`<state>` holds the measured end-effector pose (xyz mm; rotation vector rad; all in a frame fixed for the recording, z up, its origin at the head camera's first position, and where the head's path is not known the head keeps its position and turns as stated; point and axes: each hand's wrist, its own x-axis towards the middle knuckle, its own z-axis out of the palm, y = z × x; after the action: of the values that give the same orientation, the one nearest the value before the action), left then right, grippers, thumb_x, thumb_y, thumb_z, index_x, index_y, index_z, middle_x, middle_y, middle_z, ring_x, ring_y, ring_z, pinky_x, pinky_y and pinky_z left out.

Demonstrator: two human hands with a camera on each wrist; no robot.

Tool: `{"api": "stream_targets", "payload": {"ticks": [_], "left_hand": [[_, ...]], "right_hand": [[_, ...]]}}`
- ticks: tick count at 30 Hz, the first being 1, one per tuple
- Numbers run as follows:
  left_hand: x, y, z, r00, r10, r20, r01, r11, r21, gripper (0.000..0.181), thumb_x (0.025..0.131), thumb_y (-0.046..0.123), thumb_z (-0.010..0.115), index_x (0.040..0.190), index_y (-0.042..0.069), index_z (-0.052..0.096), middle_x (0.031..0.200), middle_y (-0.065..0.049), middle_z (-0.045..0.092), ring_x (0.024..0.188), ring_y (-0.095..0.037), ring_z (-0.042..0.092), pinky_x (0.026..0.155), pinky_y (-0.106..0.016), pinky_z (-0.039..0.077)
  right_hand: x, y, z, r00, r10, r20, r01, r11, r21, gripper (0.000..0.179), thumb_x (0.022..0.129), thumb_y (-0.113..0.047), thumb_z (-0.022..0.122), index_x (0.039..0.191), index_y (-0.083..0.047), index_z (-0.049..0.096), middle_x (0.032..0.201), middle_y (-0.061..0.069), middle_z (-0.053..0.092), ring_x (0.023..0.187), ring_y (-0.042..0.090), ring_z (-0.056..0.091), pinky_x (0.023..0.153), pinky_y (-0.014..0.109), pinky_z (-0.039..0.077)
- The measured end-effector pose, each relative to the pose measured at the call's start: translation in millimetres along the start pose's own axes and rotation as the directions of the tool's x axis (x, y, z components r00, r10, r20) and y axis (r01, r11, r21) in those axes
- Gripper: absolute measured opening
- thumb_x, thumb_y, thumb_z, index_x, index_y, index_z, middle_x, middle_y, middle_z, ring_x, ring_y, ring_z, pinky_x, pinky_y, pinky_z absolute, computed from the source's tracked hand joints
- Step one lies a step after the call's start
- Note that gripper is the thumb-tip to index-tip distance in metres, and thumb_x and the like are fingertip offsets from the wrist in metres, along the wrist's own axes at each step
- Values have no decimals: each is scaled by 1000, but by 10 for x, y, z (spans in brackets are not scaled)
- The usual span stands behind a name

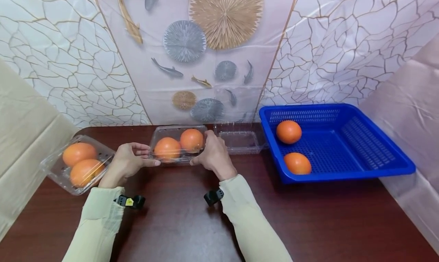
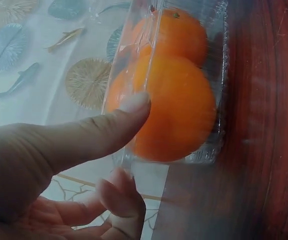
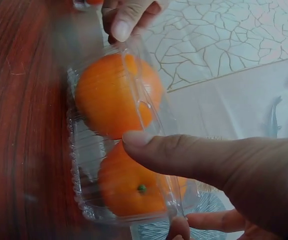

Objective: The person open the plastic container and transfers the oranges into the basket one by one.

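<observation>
A clear plastic clamshell box (image 1: 164,132) holding two oranges (image 1: 167,149) stands near the back of the table, its lid folded over them. My left hand (image 1: 127,161) pinches the box's left end at the rim, thumb in front and fingertips behind. At the other end my right hand (image 1: 217,155) grips the rim, its thumb (image 3: 171,152) lying across the front edge and its fingers partly hidden behind. In the left wrist view the lid edge (image 2: 156,37) runs between left thumb and fingers. Whether the lid is latched I cannot tell.
Left of my left arm lies another clear box (image 1: 55,163) with two oranges, turned at an angle. An open clear box (image 1: 240,150) sits right of my right hand. Beyond it, a blue basket (image 1: 343,174) contains two loose oranges (image 1: 289,132). A patterned sheet (image 1: 192,75) hangs behind the table.
</observation>
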<state>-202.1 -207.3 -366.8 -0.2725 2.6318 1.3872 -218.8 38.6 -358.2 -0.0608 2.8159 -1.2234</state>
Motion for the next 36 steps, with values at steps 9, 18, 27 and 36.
{"api": "stream_targets", "payload": {"ticks": [9,18,27,36], "left_hand": [[29,-19,21,1000,1,-6,-1,1000,-1,77,79,25,91,139,-2,51,136,-22,54,120,-33,55,92,-34,54],[37,-42,18,1000,18,13,-19,998,55,72,76,37,92,127,-2,60,122,-18,60,106,-27,55,76,-24,48],[55,-59,31,995,52,90,-52,999,-2,78,79,38,89,135,1,48,121,-16,61,105,-26,59,82,-27,51],[78,-81,-22,987,106,121,-108,994,14,87,83,43,85,148,2,44,124,-19,62,109,-29,59,86,-30,53]], "right_hand": [[-10,-42,-34,996,71,55,-74,996,58,99,66,-14,98,149,-8,45,124,13,66,117,27,62,100,44,58],[1,-23,-130,992,107,64,-111,992,64,98,65,-14,98,148,-12,48,123,12,70,121,29,61,102,46,57],[28,-7,-165,990,110,91,-112,994,16,98,68,-14,97,152,-10,45,127,12,68,126,29,58,104,44,56],[7,-16,-151,995,72,65,-69,997,-40,100,66,-11,97,152,-7,45,127,15,69,122,29,63,105,43,56]]}}
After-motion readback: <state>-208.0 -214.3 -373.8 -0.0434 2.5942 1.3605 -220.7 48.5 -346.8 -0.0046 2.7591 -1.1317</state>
